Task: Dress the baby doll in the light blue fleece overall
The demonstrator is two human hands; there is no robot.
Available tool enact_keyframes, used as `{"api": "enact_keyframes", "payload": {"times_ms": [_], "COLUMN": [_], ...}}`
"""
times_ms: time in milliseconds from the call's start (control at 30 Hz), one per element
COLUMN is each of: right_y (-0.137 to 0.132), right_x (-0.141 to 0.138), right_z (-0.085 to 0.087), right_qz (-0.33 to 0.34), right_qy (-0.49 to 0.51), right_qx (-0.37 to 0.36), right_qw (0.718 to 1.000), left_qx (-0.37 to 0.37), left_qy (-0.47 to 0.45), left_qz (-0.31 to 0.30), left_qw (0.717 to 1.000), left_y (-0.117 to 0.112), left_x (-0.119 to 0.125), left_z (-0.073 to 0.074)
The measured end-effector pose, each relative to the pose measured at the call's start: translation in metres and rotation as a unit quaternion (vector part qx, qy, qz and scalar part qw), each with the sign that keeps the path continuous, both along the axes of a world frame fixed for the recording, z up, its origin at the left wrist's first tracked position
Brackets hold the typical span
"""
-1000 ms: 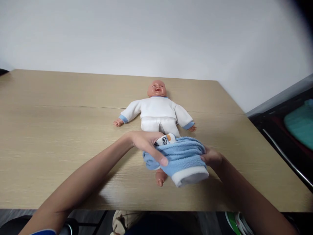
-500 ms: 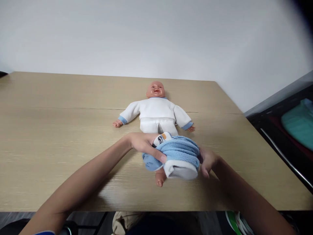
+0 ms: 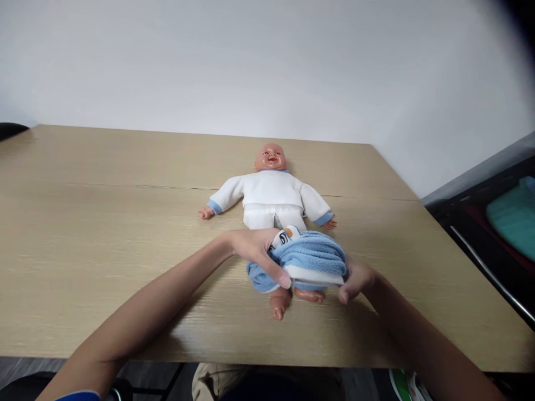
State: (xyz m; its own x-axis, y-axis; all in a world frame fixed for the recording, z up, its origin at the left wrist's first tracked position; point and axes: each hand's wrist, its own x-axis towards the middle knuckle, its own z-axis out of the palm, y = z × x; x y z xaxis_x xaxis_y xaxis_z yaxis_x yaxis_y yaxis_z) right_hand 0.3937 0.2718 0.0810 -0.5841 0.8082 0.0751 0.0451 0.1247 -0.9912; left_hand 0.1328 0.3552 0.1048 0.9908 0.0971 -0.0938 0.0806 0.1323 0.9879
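A baby doll (image 3: 272, 189) in a white top lies on its back, feet toward me. Bunched blue terry pants (image 3: 311, 250), with white trim and a small printed patch, surround its lower legs. My left hand (image 3: 263, 253) grips the left side of the pants, thumb on the front and fingers hidden behind the cloth. At the right side, my right hand (image 3: 355, 278) pinches the white edge, its thumb low and its other fingers mostly hidden. Below the cloth, one bare doll foot (image 3: 280, 303) points toward me and another foot (image 3: 309, 295) shows beside it.
The wooden table (image 3: 104, 234) reaches back to a pale wall (image 3: 209, 67). A dark case-like object (image 3: 480, 234) with teal cloth (image 3: 514, 217) stands beyond its right edge. A dark chair part (image 3: 25, 384) shows at the lower left.
The white-edged opening that faced me has tipped down flat over the doll's leg. A second doll foot has come into sight below it. Both hands keep their places on the pants.
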Motion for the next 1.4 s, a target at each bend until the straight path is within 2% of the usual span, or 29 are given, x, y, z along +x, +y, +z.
{"api": "enact_keyframes", "payload": {"times_ms": [67, 100, 167, 267, 400, 467, 567, 667, 767, 867, 967, 1167, 1300, 1400], "right_y": [-0.004, -0.006, -0.014, -0.033, -0.075, -0.099, -0.131, -0.149, -0.154, -0.153, -0.152, -0.156, -0.158, -0.157], "right_x": [-0.003, -0.004, -0.006, -0.012, -0.036, -0.055, -0.081, -0.094, -0.088, -0.077, -0.073, -0.08, -0.086, -0.088], "right_z": [0.005, 0.007, 0.007, -0.001, -0.012, -0.016, -0.023, -0.033, -0.044, -0.054, -0.061, -0.067, -0.071, -0.076], "right_qz": [0.045, 0.035, -0.064, -0.214, -0.409, -0.457, -0.478, -0.477, -0.49, -0.503, -0.507, -0.511, -0.519, -0.524], "right_qy": [-0.02, -0.03, -0.042, -0.063, -0.129, -0.152, -0.18, -0.197, -0.219, -0.251, -0.265, -0.222, -0.134, -0.048], "right_qx": [-0.031, -0.032, 0.005, 0.068, 0.095, 0.101, 0.056, 0.026, 0.096, 0.209, 0.249, 0.121, -0.028, -0.104], "right_qw": [0.998, 0.998, 0.997, 0.972, 0.898, 0.87, 0.858, 0.856, 0.838, 0.8, 0.782, 0.822, 0.844, 0.844], "left_qx": [0.025, 0.037, 0.054, 0.077, 0.132, 0.179, 0.282, 0.364, 0.417, 0.458, 0.484, 0.5, 0.484, 0.455], "left_qy": [-0.006, -0.01, -0.013, -0.03, -0.085, -0.078, -0.009, 0.058, 0.112, 0.176, 0.241, 0.303, 0.285, 0.242], "left_qz": [0.002, 0.003, 0.009, 0.041, 0.064, 0.086, 0.112, 0.082, 0.056, 0.034, 0.018, 0.015, 0.019, 0.029], "left_qw": [1.0, 0.999, 0.998, 0.996, 0.985, 0.977, 0.953, 0.926, 0.9, 0.871, 0.841, 0.811, 0.827, 0.857], "left_y": [-0.001, -0.002, -0.004, -0.008, -0.014, -0.018, -0.023, -0.029, -0.033, -0.036, -0.041, -0.051, -0.048, -0.041], "left_x": [0.0, 0.001, 0.002, 0.006, 0.014, 0.016, 0.016, 0.016, 0.015, 0.016, 0.018, 0.022, 0.018, 0.013], "left_z": [0.001, 0.001, 0.001, 0.0, 0.0, 0.001, 0.003, 0.007, 0.013, 0.018, 0.023, 0.031, 0.028, 0.024]}}
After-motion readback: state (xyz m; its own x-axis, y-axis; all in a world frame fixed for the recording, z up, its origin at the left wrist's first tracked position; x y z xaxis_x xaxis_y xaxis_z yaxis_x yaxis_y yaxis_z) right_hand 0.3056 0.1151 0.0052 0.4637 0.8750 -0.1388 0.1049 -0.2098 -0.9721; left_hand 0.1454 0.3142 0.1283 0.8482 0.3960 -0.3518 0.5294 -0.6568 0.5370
